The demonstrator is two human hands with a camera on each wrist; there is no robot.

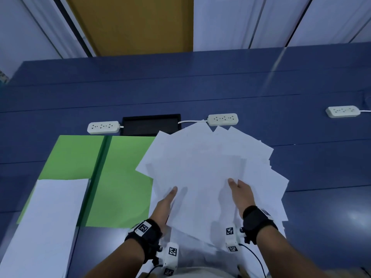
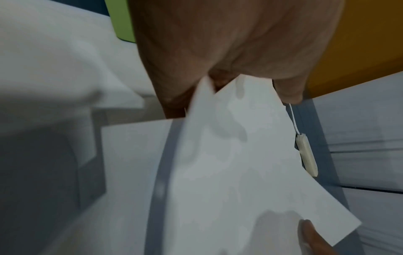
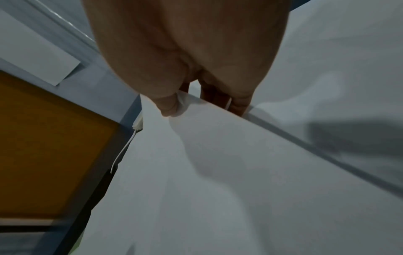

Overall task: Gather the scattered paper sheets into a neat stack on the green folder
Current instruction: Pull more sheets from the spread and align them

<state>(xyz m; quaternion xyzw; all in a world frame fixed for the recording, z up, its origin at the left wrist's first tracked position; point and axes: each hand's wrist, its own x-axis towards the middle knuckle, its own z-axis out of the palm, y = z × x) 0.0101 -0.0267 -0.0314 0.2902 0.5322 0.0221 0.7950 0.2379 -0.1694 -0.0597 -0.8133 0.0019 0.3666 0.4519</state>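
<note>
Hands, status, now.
Left hand: pinching the fanned paper sheets at their left edge.
Right hand: pinching the same sheets, thumb on top.

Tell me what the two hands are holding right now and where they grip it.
Both hold the fanned pile of white paper sheets: left hand at its near left edge, right hand at its near right side.

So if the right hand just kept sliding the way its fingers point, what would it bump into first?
Probably the white power strip beyond the fanned white paper sheets that the right hand grips; depth is uncertain.
</note>
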